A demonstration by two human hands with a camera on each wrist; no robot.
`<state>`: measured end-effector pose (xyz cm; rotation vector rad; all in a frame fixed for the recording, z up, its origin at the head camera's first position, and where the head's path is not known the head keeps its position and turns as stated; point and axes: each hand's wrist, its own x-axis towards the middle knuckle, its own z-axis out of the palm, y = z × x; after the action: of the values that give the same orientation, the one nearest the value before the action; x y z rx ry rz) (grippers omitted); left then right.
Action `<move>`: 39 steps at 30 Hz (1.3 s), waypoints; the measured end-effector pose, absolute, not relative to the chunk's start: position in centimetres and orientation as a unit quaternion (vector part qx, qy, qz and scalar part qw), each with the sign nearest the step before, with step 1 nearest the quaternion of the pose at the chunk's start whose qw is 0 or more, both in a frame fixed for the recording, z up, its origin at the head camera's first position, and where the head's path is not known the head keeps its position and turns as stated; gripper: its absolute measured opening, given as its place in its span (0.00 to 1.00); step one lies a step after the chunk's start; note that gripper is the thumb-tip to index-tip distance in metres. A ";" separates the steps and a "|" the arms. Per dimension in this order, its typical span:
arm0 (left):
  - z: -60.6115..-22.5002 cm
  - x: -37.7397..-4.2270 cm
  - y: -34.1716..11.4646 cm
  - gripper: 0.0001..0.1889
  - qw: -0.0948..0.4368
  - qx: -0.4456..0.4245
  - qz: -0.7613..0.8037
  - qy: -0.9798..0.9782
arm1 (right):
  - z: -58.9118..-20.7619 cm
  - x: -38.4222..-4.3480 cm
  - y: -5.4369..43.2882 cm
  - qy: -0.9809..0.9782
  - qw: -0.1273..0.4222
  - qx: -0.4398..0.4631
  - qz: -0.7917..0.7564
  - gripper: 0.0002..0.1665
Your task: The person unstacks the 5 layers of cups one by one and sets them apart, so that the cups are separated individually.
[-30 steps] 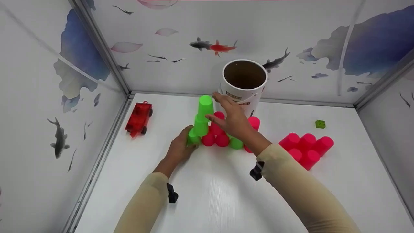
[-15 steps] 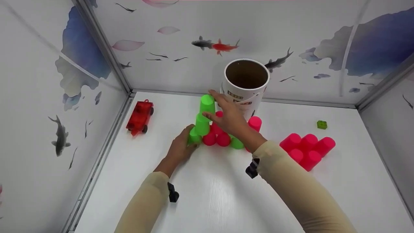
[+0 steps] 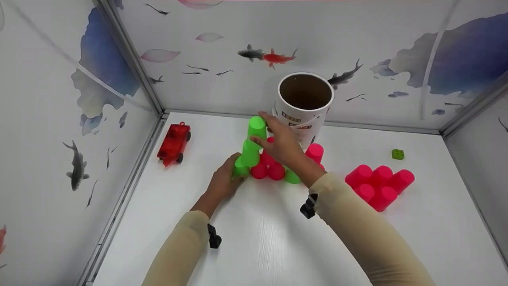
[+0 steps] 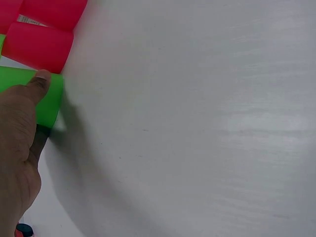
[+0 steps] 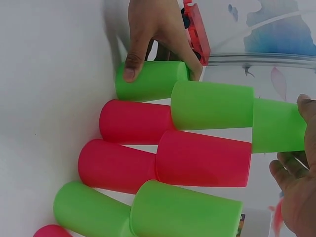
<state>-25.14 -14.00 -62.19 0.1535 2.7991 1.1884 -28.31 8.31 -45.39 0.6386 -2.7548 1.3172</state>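
At the left end of a stacked row of upside-down cups, my left hand [image 3: 222,180] holds a bottom green cup [image 5: 148,79], its thumb across the near side. A second-level green cup [image 3: 251,154] stands above, beside a pink cup [image 5: 202,158]. On these sits the top green cup [image 3: 257,126]; my right hand [image 3: 283,145] holds it near its upper end, thumb at the front and fingers on the far side. Below, pink cups [image 3: 276,171] and another green cup [image 3: 293,177] continue the bottom row. My right forearm hides part of the stack in the head view.
Behind the stack stands a white bucket [image 3: 303,123] with a dark inside. A red toy car [image 3: 174,143] is at the left. Several pink cups [image 3: 381,174] cluster at the right, near a small green block [image 3: 397,154]. Printed panels wall the white table [image 3: 262,238].
Both hands keep their places on the green cups. The whole head view has shifted slightly; nothing else has visibly moved.
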 end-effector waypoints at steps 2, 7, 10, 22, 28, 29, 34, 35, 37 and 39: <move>-62.1 -25.1 -13.9 0.42 0.048 0.050 0.391 0.918 | -45.4 -28.3 8.4 -0.880 0.011 0.203 0.430 0.48; -62.0 -25.2 -13.7 0.42 0.048 0.051 0.395 0.916 | -45.2 -28.2 8.9 -0.872 0.035 0.212 0.439 0.45; -62.0 -25.3 -13.7 0.41 0.045 0.054 0.397 0.915 | -44.9 -28.3 9.2 -0.864 0.059 0.232 0.442 0.44; -62.1 -25.3 -13.7 0.41 0.045 0.056 0.394 0.916 | -44.0 -28.0 11.7 -0.854 0.125 0.272 0.426 0.44; -62.3 -25.4 -13.8 0.41 0.046 0.051 0.390 0.918 | -43.6 -27.6 13.6 -0.858 0.146 0.278 0.405 0.45; -62.4 -25.4 -13.8 0.42 0.046 0.050 0.388 0.919 | -43.6 -27.5 14.0 -0.861 0.148 0.278 0.400 0.45; -62.3 -25.2 -14.0 0.42 0.042 0.056 0.384 0.921 | -43.6 -27.0 16.4 -0.867 0.143 0.265 0.396 0.48; -62.3 -25.2 -14.0 0.43 0.041 0.058 0.382 0.921 | -43.6 -26.9 16.9 -0.868 0.142 0.262 0.396 0.49; -62.3 -25.1 -14.0 0.43 0.040 0.060 0.382 0.921 | -43.8 -26.7 18.0 -0.871 0.144 0.257 0.394 0.51; -62.4 -25.1 -14.1 0.43 0.040 0.062 0.381 0.922 | -43.9 -26.4 19.0 -0.874 0.147 0.251 0.389 0.51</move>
<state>-25.09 -14.06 -62.36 0.1892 2.8242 1.1678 -26.41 19.03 -43.94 0.7230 -2.5152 1.1183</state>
